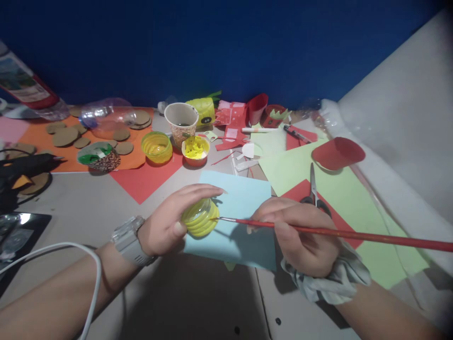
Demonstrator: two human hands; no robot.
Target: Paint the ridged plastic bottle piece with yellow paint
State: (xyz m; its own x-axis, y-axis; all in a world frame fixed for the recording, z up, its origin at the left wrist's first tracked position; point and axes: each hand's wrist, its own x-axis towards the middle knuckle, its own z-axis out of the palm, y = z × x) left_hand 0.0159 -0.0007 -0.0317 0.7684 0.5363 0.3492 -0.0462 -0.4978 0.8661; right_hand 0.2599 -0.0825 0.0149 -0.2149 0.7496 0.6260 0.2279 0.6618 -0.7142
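My left hand [171,219], with a grey watch at its wrist, is wrapped round a small clear plastic bottle piece [201,219] coated in yellow paint. Between the fingers of my right hand [300,233] is a thin red paintbrush [332,231]. Its bristle tip touches the yellow side of the piece, just over a light blue paper sheet [244,245]. Behind my hands stand a cup of yellow paint [196,150], a patterned paper cup [181,123] with dark liquid, and another yellow-painted plastic piece [156,147].
Scissors [313,186] lie on red and green paper right of my hand. A red paper roll [339,153] is at the right. Cardboard discs [66,137], a clear bottle [108,117] and a glue gun [28,165] are at the left. A white cable [97,274] crosses my left forearm.
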